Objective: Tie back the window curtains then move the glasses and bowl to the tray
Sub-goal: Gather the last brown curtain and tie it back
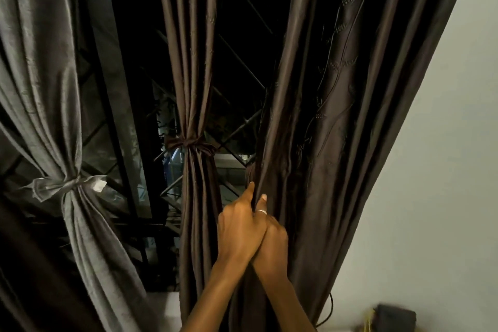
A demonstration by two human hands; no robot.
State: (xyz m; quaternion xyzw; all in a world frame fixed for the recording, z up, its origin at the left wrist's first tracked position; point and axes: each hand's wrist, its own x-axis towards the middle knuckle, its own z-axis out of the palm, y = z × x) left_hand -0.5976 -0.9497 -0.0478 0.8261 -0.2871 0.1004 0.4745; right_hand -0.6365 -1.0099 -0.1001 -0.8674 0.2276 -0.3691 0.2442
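Note:
Three curtains hang before a dark window. The grey curtain (pixel 54 105) on the left is bunched by a grey tie (pixel 64 184). The middle brown curtain (pixel 190 67) is bound with a brown tie (pixel 188 143). The wide brown curtain (pixel 336 116) on the right hangs loose. My left hand (pixel 239 229) and my right hand (pixel 272 237) press side by side at its left edge, both with fingers closed on the fabric folds. A ring shows on a finger of the right hand. No glasses, bowl or tray are in view.
A black window grille (pixel 237 127) with diagonal bars stands behind the curtains. A pale wall (pixel 444 170) fills the right side. At the bottom right lie a dark box (pixel 396 317) and a black cable (pixel 330 310).

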